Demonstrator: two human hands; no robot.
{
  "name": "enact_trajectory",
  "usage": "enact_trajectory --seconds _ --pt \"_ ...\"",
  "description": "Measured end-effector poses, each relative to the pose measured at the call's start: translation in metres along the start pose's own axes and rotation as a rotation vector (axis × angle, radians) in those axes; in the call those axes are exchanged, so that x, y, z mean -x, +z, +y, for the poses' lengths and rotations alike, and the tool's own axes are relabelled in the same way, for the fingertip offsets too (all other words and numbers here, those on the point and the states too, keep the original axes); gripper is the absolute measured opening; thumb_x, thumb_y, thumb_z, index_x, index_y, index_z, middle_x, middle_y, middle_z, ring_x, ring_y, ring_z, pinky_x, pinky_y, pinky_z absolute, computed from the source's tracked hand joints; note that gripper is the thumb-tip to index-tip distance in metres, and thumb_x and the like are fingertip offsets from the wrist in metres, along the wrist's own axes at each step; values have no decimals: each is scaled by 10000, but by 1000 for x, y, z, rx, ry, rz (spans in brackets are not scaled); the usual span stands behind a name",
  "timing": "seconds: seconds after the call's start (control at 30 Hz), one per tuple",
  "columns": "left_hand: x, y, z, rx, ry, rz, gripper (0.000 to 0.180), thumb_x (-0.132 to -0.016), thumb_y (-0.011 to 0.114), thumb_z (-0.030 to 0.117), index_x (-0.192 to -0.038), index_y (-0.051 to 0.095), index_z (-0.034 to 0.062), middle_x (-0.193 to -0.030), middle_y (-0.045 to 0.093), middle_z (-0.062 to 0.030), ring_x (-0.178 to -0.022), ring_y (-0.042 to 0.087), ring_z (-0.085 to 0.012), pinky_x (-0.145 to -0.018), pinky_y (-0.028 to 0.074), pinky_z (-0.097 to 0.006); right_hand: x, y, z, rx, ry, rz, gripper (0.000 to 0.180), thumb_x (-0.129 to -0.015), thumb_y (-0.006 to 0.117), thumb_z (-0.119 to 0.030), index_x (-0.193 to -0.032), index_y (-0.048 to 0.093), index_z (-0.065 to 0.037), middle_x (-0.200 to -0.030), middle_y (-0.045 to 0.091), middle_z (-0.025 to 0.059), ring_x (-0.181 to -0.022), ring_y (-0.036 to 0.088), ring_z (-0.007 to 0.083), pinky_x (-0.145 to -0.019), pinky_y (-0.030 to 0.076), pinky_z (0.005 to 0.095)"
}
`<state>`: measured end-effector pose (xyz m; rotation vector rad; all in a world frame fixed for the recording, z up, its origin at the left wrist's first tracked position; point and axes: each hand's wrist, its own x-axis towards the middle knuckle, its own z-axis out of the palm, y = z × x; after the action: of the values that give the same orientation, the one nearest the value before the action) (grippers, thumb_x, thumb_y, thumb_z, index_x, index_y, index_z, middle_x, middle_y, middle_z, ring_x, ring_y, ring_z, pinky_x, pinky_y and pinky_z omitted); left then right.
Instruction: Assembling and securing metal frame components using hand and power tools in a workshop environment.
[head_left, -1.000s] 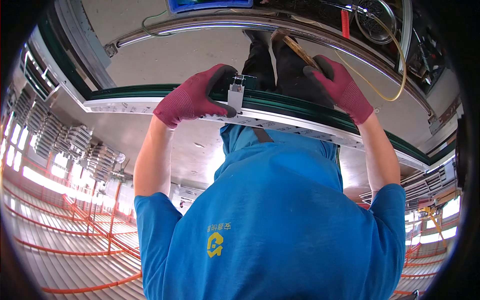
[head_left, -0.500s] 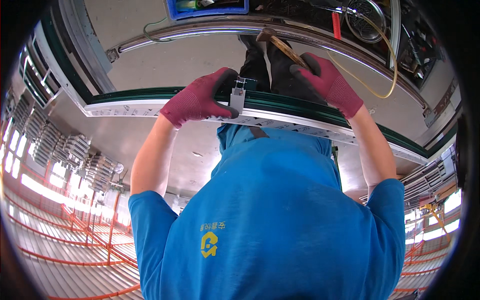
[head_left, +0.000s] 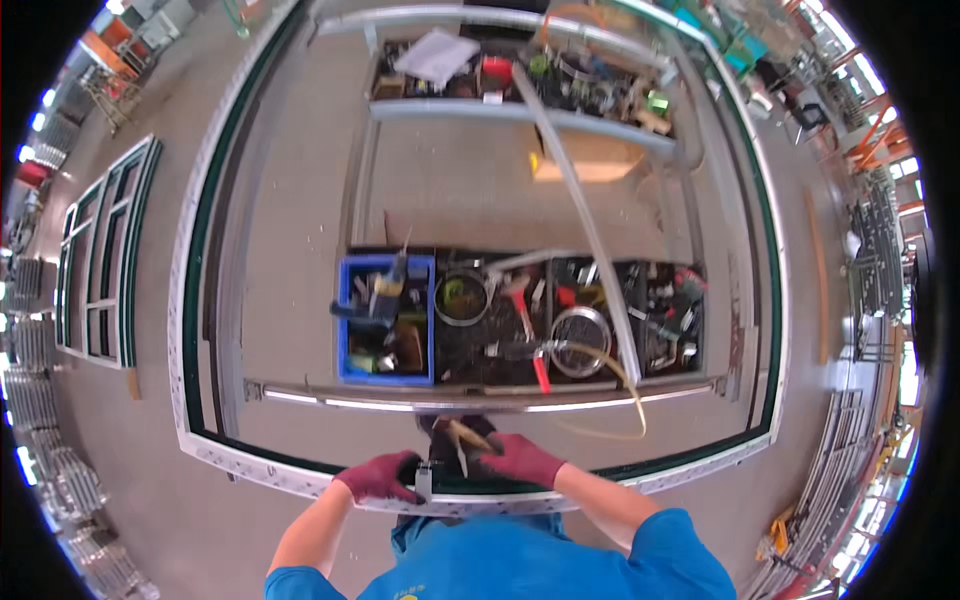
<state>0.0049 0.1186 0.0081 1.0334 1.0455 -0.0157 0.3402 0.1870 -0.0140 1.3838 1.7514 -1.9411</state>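
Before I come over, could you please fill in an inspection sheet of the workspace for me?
Surface: grey floor, visible around and through the large frame.
Job's things: white and green large frame; pale bracket at its near side; wooden-handled hammer.
Clutter: blue bin with a drill and other items in it; red-handled tool among mixed tools beside it.
Hands: both gloved; left hand at the bracket, exact grip unclear; right hand holds the hammer.
Cables: yellow hose curving toward the near side.
Surroundings: smaller frame to the left; metal bars to the right.
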Motion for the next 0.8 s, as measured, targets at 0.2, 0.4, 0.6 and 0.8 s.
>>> enact_trajectory --seconds 0.2,0.4,0.6,0.8 --pt "10 1 2 -35 29 -16 835 -750 957 298 -1421 557 4 -1356 685 -155 -1243 638 -261 -1111 480 -392 6 34 -63 -92 -145 43 664 -840 849 -511 -1225 646 -10 -1138 721 195 -1073 691 290 -953 525 407" --pt "-1 0 -8 -19 160 -42 874 -761 951 304 -1477 541 16 -1417 652 -155 -1314 587 -247 -1151 438 -389 -42 77 -41 -245 -278 -63 734 -847 880 -375 -1412 606 4 -1312 704 168 -1180 643 211 -1039 497 378" --pt "-18 -1 -40 -91 185 20 897 -736 965 404 -1436 568 8 -1362 675 -165 -1258 618 -269 -1110 467 -396 -49 78 -33 -243 -196 -68 614 -833 901 -354 -1294 688 -8 -1161 727 86 -1056 645 167 -960 516 339" --pt "-22 3 -36 83 358 171 781 -785 951 334 -1384 582 -7 -1288 694 -138 -1207 644 -223 -1053 517 -383 -36 69 -46 -507 -235 18 488 -841 900 -280 -1220 728 -25 -1078 741 44 -997 667 136 -914 536 326"
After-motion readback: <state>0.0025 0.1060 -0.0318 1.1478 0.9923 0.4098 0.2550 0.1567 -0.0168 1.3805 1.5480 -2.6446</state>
